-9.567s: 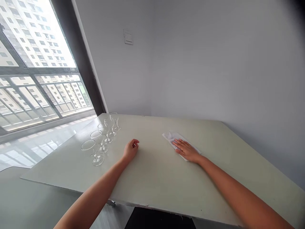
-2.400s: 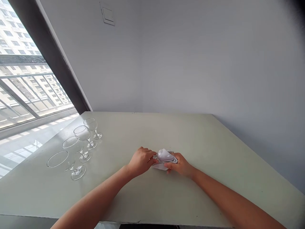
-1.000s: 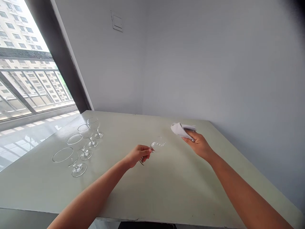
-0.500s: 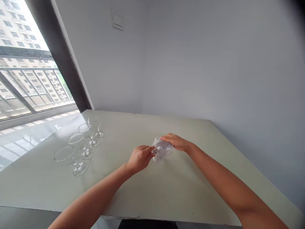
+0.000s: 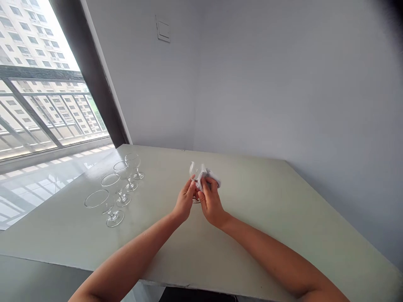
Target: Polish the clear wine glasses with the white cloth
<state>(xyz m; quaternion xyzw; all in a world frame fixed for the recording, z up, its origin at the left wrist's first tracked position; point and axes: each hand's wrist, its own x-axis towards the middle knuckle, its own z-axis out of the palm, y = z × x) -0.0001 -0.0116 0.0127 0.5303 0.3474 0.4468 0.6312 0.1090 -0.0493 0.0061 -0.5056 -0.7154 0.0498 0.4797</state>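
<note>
Fingers [image 5: 189, 186] of the left hand [image 5: 184, 201] are closed around the stem of a clear stemmed glass [image 5: 194, 171], which stands nearly upright near the middle of the surface [image 5: 252, 218]. I cannot tell whether its foot touches the surface. Fingers [image 5: 210, 188] of the right hand [image 5: 211, 203] press a white cloth [image 5: 212, 180] against the bowl, hiding part of it.

So one glass is in hand, while four more stemmed glasses [image 5: 115, 186] stand upright in a diagonal row to the left, well apart from both hands and touching neither the cloth nor each other's feet.

Farther off, I see a grey wall [image 5: 267, 84] with a switch plate [image 5: 163, 34], and a window [image 5: 40, 113] beside it.
</note>
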